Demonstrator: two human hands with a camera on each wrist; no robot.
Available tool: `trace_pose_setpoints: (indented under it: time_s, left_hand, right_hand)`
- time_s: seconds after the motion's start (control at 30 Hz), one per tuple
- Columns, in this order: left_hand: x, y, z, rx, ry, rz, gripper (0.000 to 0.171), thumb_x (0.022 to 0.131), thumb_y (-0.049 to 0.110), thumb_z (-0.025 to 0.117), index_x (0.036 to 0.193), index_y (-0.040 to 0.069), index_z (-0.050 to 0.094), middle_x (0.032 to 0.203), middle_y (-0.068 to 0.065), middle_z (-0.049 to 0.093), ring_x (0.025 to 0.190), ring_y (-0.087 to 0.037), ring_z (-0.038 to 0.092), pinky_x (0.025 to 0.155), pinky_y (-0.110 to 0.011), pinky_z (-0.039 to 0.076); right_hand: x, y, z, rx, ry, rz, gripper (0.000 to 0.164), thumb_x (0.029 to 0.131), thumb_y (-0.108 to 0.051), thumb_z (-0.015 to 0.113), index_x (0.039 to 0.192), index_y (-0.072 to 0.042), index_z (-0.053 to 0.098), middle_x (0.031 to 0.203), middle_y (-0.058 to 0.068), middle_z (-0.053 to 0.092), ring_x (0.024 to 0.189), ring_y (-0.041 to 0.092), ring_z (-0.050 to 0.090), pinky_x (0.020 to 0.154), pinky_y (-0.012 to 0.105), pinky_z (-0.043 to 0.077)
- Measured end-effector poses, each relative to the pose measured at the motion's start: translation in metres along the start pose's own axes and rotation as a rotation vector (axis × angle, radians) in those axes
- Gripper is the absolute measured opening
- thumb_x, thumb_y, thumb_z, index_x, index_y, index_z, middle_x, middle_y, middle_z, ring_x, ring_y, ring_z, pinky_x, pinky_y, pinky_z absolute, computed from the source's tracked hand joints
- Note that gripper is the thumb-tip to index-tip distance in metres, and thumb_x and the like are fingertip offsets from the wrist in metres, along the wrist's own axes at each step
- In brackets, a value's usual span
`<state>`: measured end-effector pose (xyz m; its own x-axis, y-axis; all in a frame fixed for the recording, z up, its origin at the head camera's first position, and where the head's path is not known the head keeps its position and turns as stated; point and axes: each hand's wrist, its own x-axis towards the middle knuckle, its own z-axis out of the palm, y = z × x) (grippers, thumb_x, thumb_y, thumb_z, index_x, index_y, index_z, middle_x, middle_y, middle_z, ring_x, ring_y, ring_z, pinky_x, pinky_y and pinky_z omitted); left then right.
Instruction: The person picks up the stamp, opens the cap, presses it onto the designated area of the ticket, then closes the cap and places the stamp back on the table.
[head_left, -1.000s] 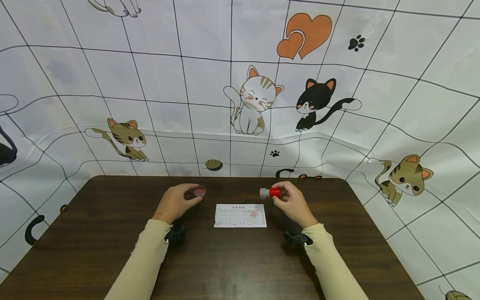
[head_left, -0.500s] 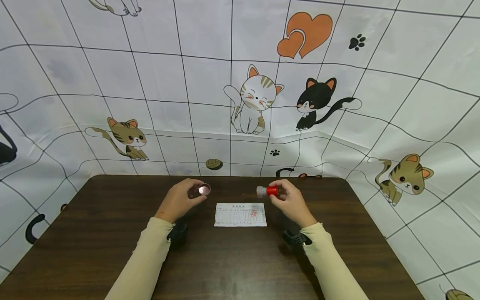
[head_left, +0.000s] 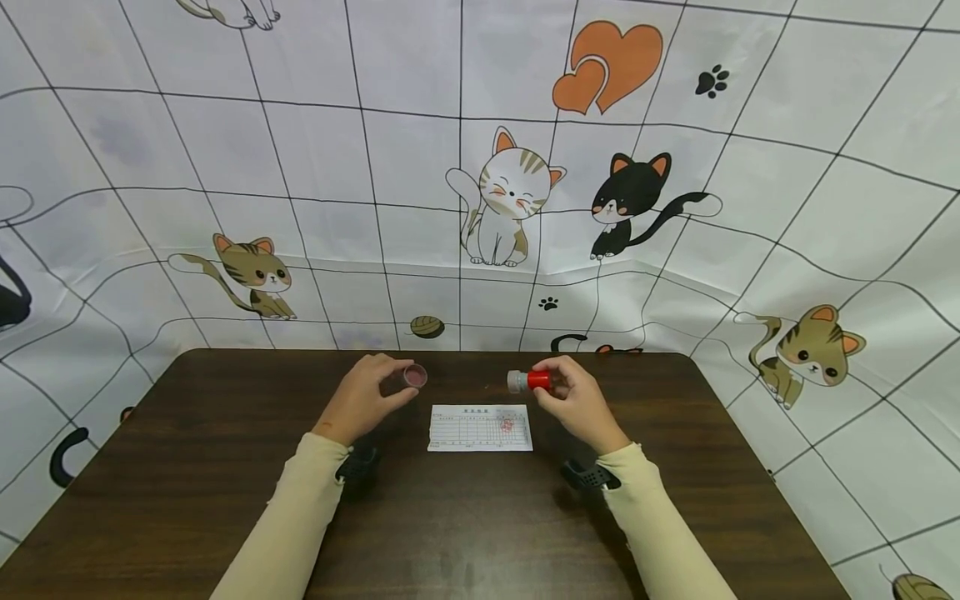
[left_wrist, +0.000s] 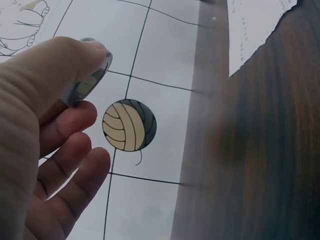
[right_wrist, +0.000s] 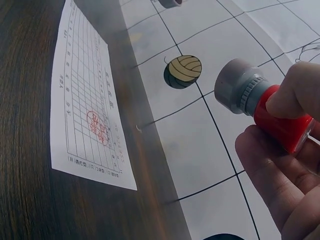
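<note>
My left hand [head_left: 362,402] pinches a small round cap [head_left: 415,376] between thumb and fingers, its round end turned toward the right. In the left wrist view the thumb covers much of this cap [left_wrist: 91,82], and its side looks see-through grey. Opposite it, my right hand [head_left: 587,406] grips a stamp [head_left: 537,380] by its red handle, with the grey head pointing left. The right wrist view shows that grey head [right_wrist: 234,86] and a ribbed ring behind it. Between the hands and nearer to me lies a printed paper slip [head_left: 457,440] with a red stamp mark [head_left: 507,425].
Both hands are above the far part of a dark wooden table [head_left: 465,525]. A white sheet with cat drawings [head_left: 420,233] hangs behind the table and along its sides. Each wrist wears a black strap [head_left: 592,477].
Both hands have moved toward each other: the left with the cap to the right, the right with the stamp slightly left. The slip has stayed in place.
</note>
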<state>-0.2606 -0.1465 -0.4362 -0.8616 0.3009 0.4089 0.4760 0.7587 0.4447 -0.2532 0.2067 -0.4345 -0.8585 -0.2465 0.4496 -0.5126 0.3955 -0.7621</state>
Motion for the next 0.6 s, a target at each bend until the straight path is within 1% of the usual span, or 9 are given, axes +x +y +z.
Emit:
trace_pose_setpoints:
  time_s: [0.1, 0.27, 0.4, 0.53, 0.6]
  left_hand:
    - [0.0, 0.001, -0.001, -0.002, -0.005, -0.004, 0.045, 0.085, 0.039, 0.07, 0.123, 0.016, 0.063, 0.111, 0.001, 0.063, 0.107, -0.019, 0.055, 0.09, -0.044, 0.048]
    - [0.0, 0.002, -0.001, -0.006, -0.025, -0.005, 0.048, 0.086, 0.035, 0.069, 0.129, 0.016, 0.06, 0.12, -0.003, 0.063, 0.113, -0.022, 0.056, 0.094, -0.045, 0.047]
    - [0.0, 0.005, -0.001, -0.011, -0.026, 0.002, 0.048, 0.086, 0.031, 0.07, 0.13, 0.016, 0.06, 0.121, -0.004, 0.063, 0.114, -0.023, 0.057, 0.095, -0.045, 0.047]
    - [0.002, 0.008, -0.002, -0.019, -0.018, 0.005, 0.045, 0.085, 0.03, 0.072, 0.126, 0.017, 0.062, 0.119, -0.001, 0.063, 0.112, -0.021, 0.057, 0.094, -0.043, 0.047]
    - [0.002, 0.01, -0.002, -0.035, -0.018, -0.004, 0.042, 0.084, 0.03, 0.073, 0.123, 0.017, 0.063, 0.117, 0.0, 0.064, 0.11, -0.019, 0.059, 0.092, -0.042, 0.048]
  right_hand:
    - [0.001, -0.001, 0.001, -0.001, -0.002, -0.007, 0.03, 0.083, -0.001, 0.067, 0.112, -0.009, 0.06, 0.108, 0.006, 0.058, 0.092, 0.019, 0.063, 0.076, 0.027, 0.055]
    - [0.001, -0.004, 0.004, -0.014, -0.007, 0.003, 0.028, 0.084, -0.005, 0.07, 0.111, -0.01, 0.063, 0.105, 0.005, 0.061, 0.088, 0.018, 0.064, 0.077, 0.032, 0.055]
    - [-0.002, -0.022, 0.004, -0.04, -0.003, -0.009, 0.027, 0.084, -0.003, 0.071, 0.11, -0.004, 0.064, 0.101, 0.009, 0.064, 0.082, 0.021, 0.063, 0.076, 0.039, 0.055]
    - [-0.003, -0.042, 0.004, -0.054, -0.014, -0.017, 0.026, 0.083, 0.0, 0.07, 0.109, 0.0, 0.064, 0.099, 0.014, 0.064, 0.083, 0.024, 0.063, 0.077, 0.043, 0.054]
    - [-0.004, -0.045, 0.005, -0.061, -0.016, -0.021, 0.026, 0.083, 0.001, 0.07, 0.108, 0.001, 0.064, 0.099, 0.014, 0.063, 0.083, 0.025, 0.063, 0.077, 0.045, 0.054]
